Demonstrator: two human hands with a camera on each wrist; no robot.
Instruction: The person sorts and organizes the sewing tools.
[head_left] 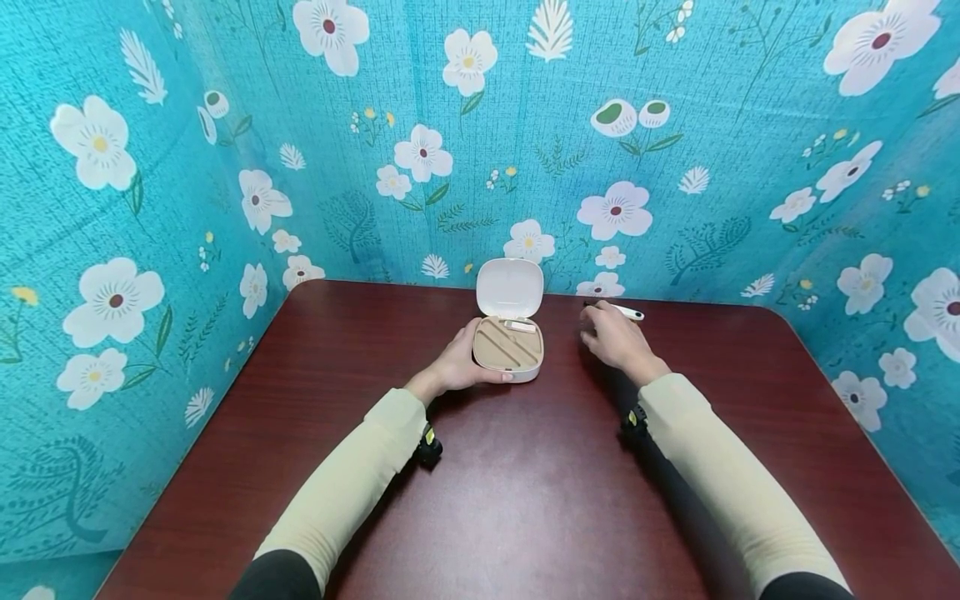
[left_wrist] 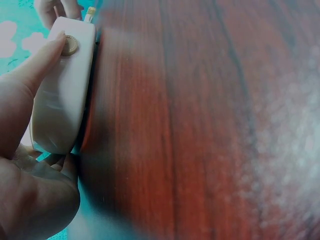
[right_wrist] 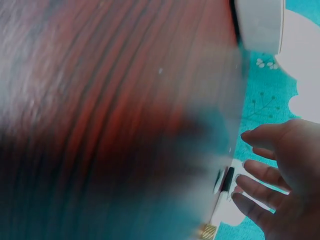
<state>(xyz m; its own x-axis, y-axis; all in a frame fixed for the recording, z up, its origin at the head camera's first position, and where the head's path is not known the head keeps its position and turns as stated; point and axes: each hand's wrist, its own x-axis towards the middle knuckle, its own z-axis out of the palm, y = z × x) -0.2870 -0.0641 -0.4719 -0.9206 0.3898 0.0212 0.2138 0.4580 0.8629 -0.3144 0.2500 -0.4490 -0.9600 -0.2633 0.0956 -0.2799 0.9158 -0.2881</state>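
Note:
A white sewing-style storage case (head_left: pixel 527 374) with rounded corners stands on the table, its lid (head_left: pixel 510 287) raised at the back. My left hand (head_left: pixel 459 360) grips the case from its left side, the thumb along the front near a round gold button (left_wrist: pixel 70 45). Inside lies a beige tray (head_left: pixel 498 348) with slanted slots and a small white piece (head_left: pixel 519 326) in its back right part. To the right, my right hand (head_left: pixel 617 337) hovers with loosely bent fingers beside a slim white-handled tool (head_left: pixel 628 312). A black part (right_wrist: pixel 228 179) of that tool shows near the fingertips.
The dark red-brown wooden table (head_left: pixel 540 492) ends at a teal flowered cloth (head_left: pixel 465 150) behind it and at both sides. A gold knurled end (right_wrist: pixel 208 231) shows at the table's far edge in the right wrist view.

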